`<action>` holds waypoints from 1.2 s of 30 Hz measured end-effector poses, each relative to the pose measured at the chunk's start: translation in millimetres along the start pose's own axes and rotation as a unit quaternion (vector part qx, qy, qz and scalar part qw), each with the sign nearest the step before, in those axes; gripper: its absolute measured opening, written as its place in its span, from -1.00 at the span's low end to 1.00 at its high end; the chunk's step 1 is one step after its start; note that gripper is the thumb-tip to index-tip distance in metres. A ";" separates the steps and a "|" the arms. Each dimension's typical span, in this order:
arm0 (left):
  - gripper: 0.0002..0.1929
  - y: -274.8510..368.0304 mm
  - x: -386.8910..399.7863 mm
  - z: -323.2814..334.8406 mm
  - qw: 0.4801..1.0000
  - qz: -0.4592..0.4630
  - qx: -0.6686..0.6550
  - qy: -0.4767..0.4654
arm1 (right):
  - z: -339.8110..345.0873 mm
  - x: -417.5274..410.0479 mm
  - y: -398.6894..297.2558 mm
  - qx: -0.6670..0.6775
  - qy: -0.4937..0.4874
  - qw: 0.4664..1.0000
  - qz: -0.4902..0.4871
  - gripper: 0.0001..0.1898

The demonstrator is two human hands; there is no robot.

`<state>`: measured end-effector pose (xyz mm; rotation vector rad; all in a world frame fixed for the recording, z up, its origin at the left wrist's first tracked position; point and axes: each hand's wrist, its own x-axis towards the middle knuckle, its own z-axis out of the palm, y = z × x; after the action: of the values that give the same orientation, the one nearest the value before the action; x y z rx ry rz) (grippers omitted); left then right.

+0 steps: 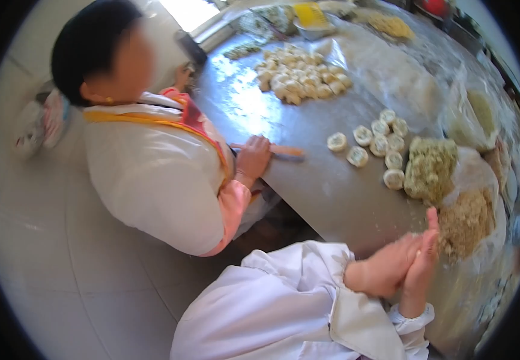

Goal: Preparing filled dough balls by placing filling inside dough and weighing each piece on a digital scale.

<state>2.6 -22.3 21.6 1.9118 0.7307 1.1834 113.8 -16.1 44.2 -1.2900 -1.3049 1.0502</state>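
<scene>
Over the near edge of the metal worktable (350, 198), my left hand (384, 266) and my right hand (421, 265) are pressed palm to palm. The right hand's fingers point up and away. A small pale bit shows between the palms, but what they hold is hidden. Just beyond my hands lie a mound of brown crumbly filling (467, 225) and a block of green filling (431, 166). Several round filled dough pieces (379, 146) with green showing on top sit left of the green block. A large pile of pale dough pieces (300, 76) lies farther back.
At the left, a co-worker (161, 166) in white rests a hand on a wooden rolling pin (287, 150) at the table edge. Plastic sheeting (390, 72), a plastic bag of green filling (483, 110) and a bowl with a yellow item (312, 27) lie along the back and right.
</scene>
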 end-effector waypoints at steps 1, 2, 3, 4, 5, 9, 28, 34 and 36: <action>-0.51 -11.5 8.0 -3.3 0.994 -0.072 -0.057 -0.066 | 4.7 -7.8 1.2 0.064 -0.016 0.998 -0.006 -0.32; -0.70 -21.8 2.2 -1.7 0.988 -0.122 -0.071 -0.057 | 9.1 -11.5 4.3 0.124 -0.024 0.992 -0.012 -0.35; -0.77 -26.5 2.8 -8.1 0.990 -0.127 0.000 -0.055 | 10.0 -9.9 8.9 0.058 -0.032 0.997 -0.043 -0.42; -0.77 -29.8 -1.4 -18.0 0.990 -0.133 0.007 -0.053 | 10.5 -8.0 10.8 -0.011 -0.041 0.997 -0.069 -0.49; -0.79 -34.1 -7.3 -20.7 0.993 -0.111 0.029 -0.012 | 8.4 -8.8 5.1 -0.119 -0.055 0.986 -0.105 -0.59; -0.74 -36.9 -8.7 -27.7 0.993 -0.111 0.022 -0.021 | 3.1 -18.8 5.3 -0.278 -0.014 0.946 -0.164 -0.82; -0.78 -27.2 -9.5 -38.3 0.798 -0.421 -0.419 -0.105 | -49.3 19.9 48.7 -0.393 0.119 0.893 -0.186 -0.82; -0.55 -49.1 -12.3 -38.1 0.748 -0.337 -0.571 0.000 | -32.2 14.1 85.8 -0.516 -0.030 0.833 -0.199 -0.64; -0.44 -54.9 -9.4 -42.3 0.739 -0.315 -0.594 0.035 | -30.9 19.0 61.9 -0.526 -0.049 0.827 -0.191 -0.63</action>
<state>-44.0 13.3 -16.5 0.4657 0.3889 0.8793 154.3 4.9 -11.2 -1.6190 -2.2514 0.0202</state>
